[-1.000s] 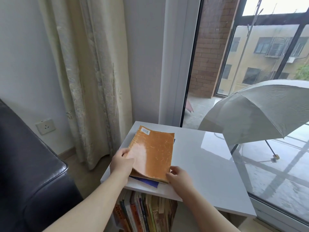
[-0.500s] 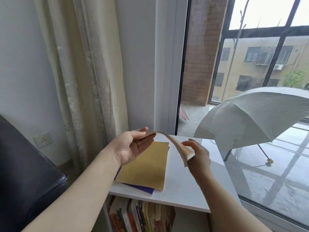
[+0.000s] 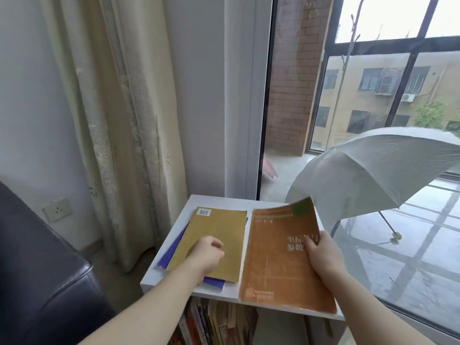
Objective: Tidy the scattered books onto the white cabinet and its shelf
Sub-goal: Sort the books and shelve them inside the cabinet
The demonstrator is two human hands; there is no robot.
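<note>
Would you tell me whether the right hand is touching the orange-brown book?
Touching. The head view shows the right hand gripping the orange-brown book at its right edge, thumb on the cover.

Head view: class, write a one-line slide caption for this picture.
Right hand holds an orange book beside the yellow book on the white cabinet, left hand curled over the yellow cover.

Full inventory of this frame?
orange book: 1, orange-brown, cabinet top right
yellow book: 1, mustard, cabinet top left
purple book: 1, purple, under yellow book
white cabinet: 1, white, centre
shelf books: several, mixed, lower shelf
curtain: 1, cream, upper left
socket: 1, white, wall
sofa: 1, dark, left
umbrella: 1, grey, open, right
left hand: 1, curled, over yellow book
right hand: 1, gripping orange book
</note>
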